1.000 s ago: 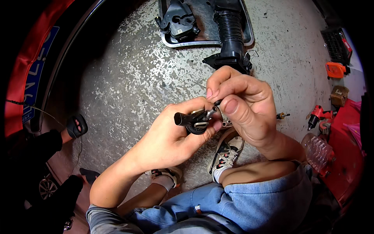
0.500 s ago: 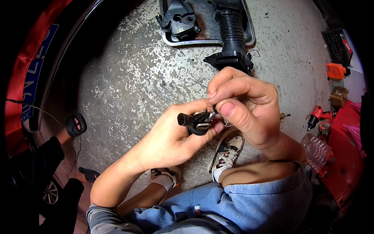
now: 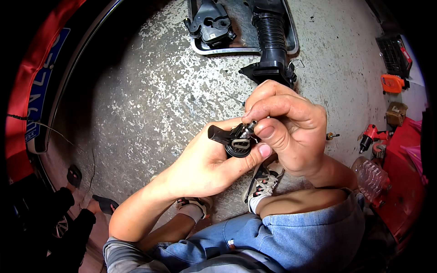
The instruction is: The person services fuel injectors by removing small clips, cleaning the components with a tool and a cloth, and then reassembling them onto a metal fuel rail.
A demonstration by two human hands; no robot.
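Note:
My left hand [image 3: 207,166] is closed round a small black plastic car part [image 3: 223,135] with a stubby connector housing, a round ribbed base and a pale oval loop on its side. From its upper end, toward the right, sticks a short metal tip [image 3: 248,130]. My right hand [image 3: 291,123] is closed in a pinch right at that tip, its thumb and index finger on either side. Whether something small sits between those fingertips is hidden.
Beyond my hands stands a metal tray [image 3: 227,51] with a black housing [image 3: 214,25] and a ribbed air hose [image 3: 271,34]. At right lie a red power tool [image 3: 373,135], a plastic bottle [image 3: 371,175] and a cardboard box [image 3: 396,113]. Another person's feet [image 3: 104,204] show at left.
A dark ring that showed at my right fingertips is no longer visible, and the metal tip is now more exposed. The black part has turned slightly. The other person's foot has moved back.

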